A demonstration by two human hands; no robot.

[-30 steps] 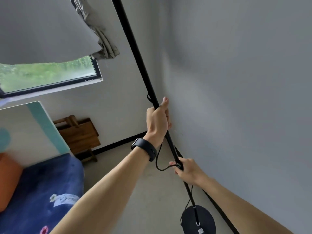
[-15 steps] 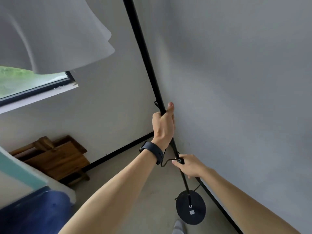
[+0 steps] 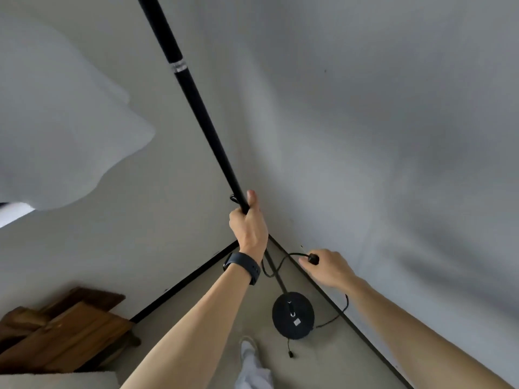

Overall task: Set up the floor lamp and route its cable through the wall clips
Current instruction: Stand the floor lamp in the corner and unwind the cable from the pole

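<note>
The floor lamp's black pole (image 3: 196, 102) rises steeply from its round black base (image 3: 293, 315), which sits on the floor in the room's corner. My left hand (image 3: 248, 226), with a dark watch on the wrist, is shut around the pole about halfway up. My right hand (image 3: 327, 266) holds a small black piece on the lamp's black cable (image 3: 276, 265), out to the right of the pole near the right wall. The cable loops behind the pole and also trails along the floor past the base (image 3: 332, 318). The white lampshade (image 3: 56, 122) hangs at upper left. No wall clips are visible.
Grey walls meet in the corner behind the pole, with a black skirting strip (image 3: 179, 287) along the floor. Folded wooden furniture (image 3: 64, 329) leans at lower left. My leg and shoe (image 3: 248, 357) stand just in front of the lamp base.
My right hand has come off the pole and moved right toward the wall, drawing the cable out. The view has swung right and down; the window and bed have left the frame.
</note>
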